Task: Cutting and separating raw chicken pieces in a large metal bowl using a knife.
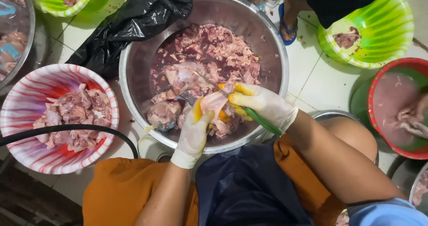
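Note:
Both my hands wear thin white gloves stained yellow at the fingers. My left hand [195, 129] grips a pale pink piece of raw chicken [215, 103] over the near side of a large steel bowl [133, 63]. My right hand [262, 104] holds a knife with a green handle [262, 121], its thin blade laid against the same piece. The bowl holds several raw chicken pieces [209, 50] in dark reddish liquid.
A red-and-white striped basin [20, 103] of chicken pieces sits at left, with a black hose [67, 129] across it. A black plastic bag [133, 21] lies behind. Green basins [383, 28] stand at the back right and back left. Another person's gloved hand works in a red-rimmed basin [372, 97] at right.

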